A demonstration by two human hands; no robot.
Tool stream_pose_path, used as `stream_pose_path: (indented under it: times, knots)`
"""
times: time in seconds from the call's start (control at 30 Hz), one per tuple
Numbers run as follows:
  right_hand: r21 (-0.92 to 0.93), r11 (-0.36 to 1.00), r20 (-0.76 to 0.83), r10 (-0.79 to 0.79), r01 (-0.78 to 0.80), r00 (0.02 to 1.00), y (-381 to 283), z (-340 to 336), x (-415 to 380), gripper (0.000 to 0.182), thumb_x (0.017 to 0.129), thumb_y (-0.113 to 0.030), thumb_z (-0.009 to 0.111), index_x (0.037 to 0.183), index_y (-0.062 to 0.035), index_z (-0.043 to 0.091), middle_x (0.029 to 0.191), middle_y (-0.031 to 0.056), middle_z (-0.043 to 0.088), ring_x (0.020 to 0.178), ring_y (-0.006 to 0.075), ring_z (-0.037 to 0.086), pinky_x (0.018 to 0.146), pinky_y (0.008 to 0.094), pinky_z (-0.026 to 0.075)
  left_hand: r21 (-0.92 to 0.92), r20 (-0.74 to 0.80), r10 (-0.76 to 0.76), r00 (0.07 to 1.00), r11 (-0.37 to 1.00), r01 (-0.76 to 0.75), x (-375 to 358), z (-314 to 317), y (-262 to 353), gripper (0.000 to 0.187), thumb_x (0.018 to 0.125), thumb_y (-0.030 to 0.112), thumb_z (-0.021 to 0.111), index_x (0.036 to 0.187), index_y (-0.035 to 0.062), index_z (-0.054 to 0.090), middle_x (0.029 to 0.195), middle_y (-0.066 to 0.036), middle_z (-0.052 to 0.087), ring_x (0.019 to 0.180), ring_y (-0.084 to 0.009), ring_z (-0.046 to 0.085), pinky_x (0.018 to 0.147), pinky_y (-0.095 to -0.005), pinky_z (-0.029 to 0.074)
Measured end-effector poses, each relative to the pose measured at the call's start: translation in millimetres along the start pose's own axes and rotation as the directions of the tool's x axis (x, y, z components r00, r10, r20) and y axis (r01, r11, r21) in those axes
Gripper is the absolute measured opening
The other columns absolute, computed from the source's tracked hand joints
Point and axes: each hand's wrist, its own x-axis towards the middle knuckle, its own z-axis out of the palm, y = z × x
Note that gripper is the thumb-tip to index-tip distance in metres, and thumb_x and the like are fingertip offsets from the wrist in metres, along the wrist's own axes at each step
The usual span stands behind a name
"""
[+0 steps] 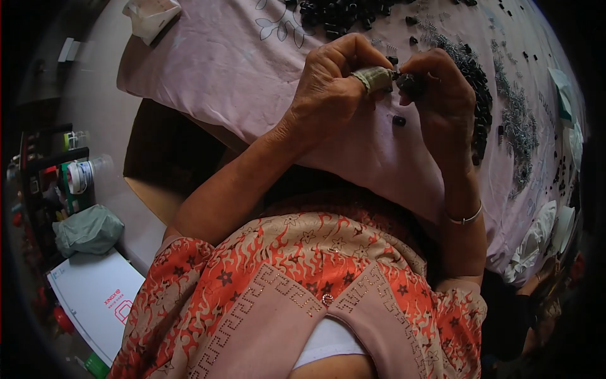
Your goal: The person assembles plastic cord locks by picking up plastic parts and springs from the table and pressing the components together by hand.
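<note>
Close together over the pink cloth, my left hand (pixel 331 85) and my right hand (pixel 445 88) meet fingertip to fingertip. A light wrap (pixel 374 79) covers my left thumb, and a dark cover (pixel 413 86) is on a right-hand digit. Between the fingertips is a small black piece (pixel 396 74), pinched from both sides; its exact shape is mostly hidden. Just below lies a loose black cylindrical plastic piece (pixel 398 120). A small metal spring (pixel 392 49) rests on the cloth behind the fingers.
A pile of black plastic pieces (pixel 334 16) sits at the far edge, with another heap (pixel 483 107) beside my right hand. Many grey springs (pixel 521 139) are spread farther right. An open cardboard box (pixel 151 199) stands below the table's left side. White plastic (pixel 536 240) lies at right.
</note>
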Motion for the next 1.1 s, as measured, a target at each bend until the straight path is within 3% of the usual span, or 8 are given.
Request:
stream_pose_path:
  times: [0.1, 0.23, 0.4, 0.73, 0.83, 0.9, 0.93, 1.1]
  knots:
    - [-0.221, 0.968, 0.034, -0.116, 0.121, 0.993, 3.8, -0.9, 0.8, 0.022, 0.081, 0.015, 0.046, 0.096, 0.0014, 0.056, 0.091, 0.0027, 0.053, 0.074, 0.0079, 0.052, 0.067, 0.0216, 0.045, -0.014, -0.011, -0.02, 1.0, 1.0, 0.02, 0.0, 0.0, -0.5, 0.007, 0.082, -0.003, 0.055, 0.083, 0.0012, 0.06, 0.076, -0.002, 0.061, 0.068, -0.0063, 0.053, 0.063, -0.0207, 0.045]
    - [-0.218, 0.959, 0.053, -0.176, 0.183, 0.983, 8.4, -1.6, 2.6, 0.025, 0.08, 0.016, 0.045, 0.096, 0.0005, 0.056, 0.09, 0.0025, 0.053, 0.072, 0.0083, 0.052, 0.066, 0.0211, 0.045, 0.038, -0.016, -0.003, 1.0, 0.999, 0.003, 0.4, -0.3, -3.6, 0.008, 0.082, -0.003, 0.053, 0.085, 0.0014, 0.059, 0.077, -0.002, 0.06, 0.07, -0.0056, 0.053, 0.064, -0.0202, 0.044]
    - [0.148, 0.989, -0.017, 0.021, -0.018, 1.0, 4.0, -1.9, 2.6, 0.026, 0.079, 0.016, 0.045, 0.095, 0.0002, 0.056, 0.09, 0.0034, 0.053, 0.072, 0.009, 0.053, 0.065, 0.0214, 0.045, -0.007, -0.036, -0.031, 0.999, 1.0, 0.031, -0.8, 5.2, 2.8, 0.008, 0.084, -0.002, 0.054, 0.089, 0.0015, 0.058, 0.079, -0.003, 0.061, 0.069, -0.0063, 0.055, 0.064, -0.0198, 0.046]
    - [0.239, 0.969, -0.026, 0.075, -0.067, 0.997, 0.4, -1.7, 2.9, 0.02, 0.082, 0.011, 0.048, 0.094, -0.0019, 0.057, 0.081, 0.0011, 0.059, 0.069, 0.0057, 0.055, 0.059, 0.0186, 0.047, -0.167, 0.108, 0.04, 0.993, 0.986, -0.021, 1.7, -7.4, -3.5, 0.011, 0.086, 0.004, 0.055, 0.097, 0.0025, 0.058, 0.086, -0.01, 0.065, 0.072, -0.0112, 0.059, 0.064, -0.0204, 0.046]
    - [0.066, 0.99, -0.057, 0.125, -0.121, 0.991, 0.8, -12.1, 3.8, 0.016, 0.083, 0.008, 0.051, 0.092, -0.0032, 0.058, 0.08, 0.0003, 0.058, 0.066, 0.0045, 0.054, 0.056, 0.0197, 0.046, -0.211, 0.096, 0.01, 0.995, 0.977, 0.011, 3.8, -12.0, -7.9, 0.013, 0.085, 0.003, 0.055, 0.098, 0.0023, 0.057, 0.09, -0.012, 0.065, 0.073, -0.0125, 0.06, 0.066, -0.0211, 0.047]
    - [-0.395, 0.912, -0.155, 0.053, -0.111, 0.987, 5.8, -16.1, 5.5, 0.015, 0.079, 0.004, 0.057, 0.09, -0.005, 0.058, 0.077, 0.0026, 0.059, 0.064, 0.0085, 0.056, 0.057, 0.0248, 0.046, -0.22, 0.087, 0.009, 0.996, 0.976, 0.011, 4.1, -15.6, -7.3, 0.015, 0.085, 0.003, 0.054, 0.099, 0.0022, 0.056, 0.091, -0.013, 0.065, 0.073, -0.0128, 0.06, 0.067, -0.0216, 0.048]
    - [-0.396, 0.912, -0.154, 0.052, -0.11, 0.987, 5.7, -17.9, 5.7, 0.015, 0.079, 0.004, 0.057, 0.09, -0.005, 0.058, 0.077, 0.0026, 0.059, 0.064, 0.0085, 0.056, 0.057, 0.0248, 0.046, -0.229, 0.085, 0.005, 0.996, 0.973, 0.014, 4.6, -16.8, -7.2, 0.016, 0.085, 0.002, 0.053, 0.101, 0.0022, 0.055, 0.092, -0.013, 0.065, 0.073, -0.013, 0.061, 0.068, -0.0221, 0.049]
    - [-0.698, 0.707, 0.085, -0.076, 0.114, 0.994, -19.4, -24.3, 11.3, 0.017, 0.071, 0.001, 0.06, 0.086, -0.0066, 0.058, 0.076, 0.008, 0.058, 0.068, 0.0249, 0.059, 0.063, 0.0339, 0.047, -0.295, 0.107, 0.013, 0.994, 0.955, 0.02, 6.4, -19.6, -8.0, 0.017, 0.086, 0.002, 0.052, 0.103, 0.0015, 0.054, 0.092, -0.014, 0.064, 0.074, -0.0132, 0.061, 0.07, -0.0234, 0.051]
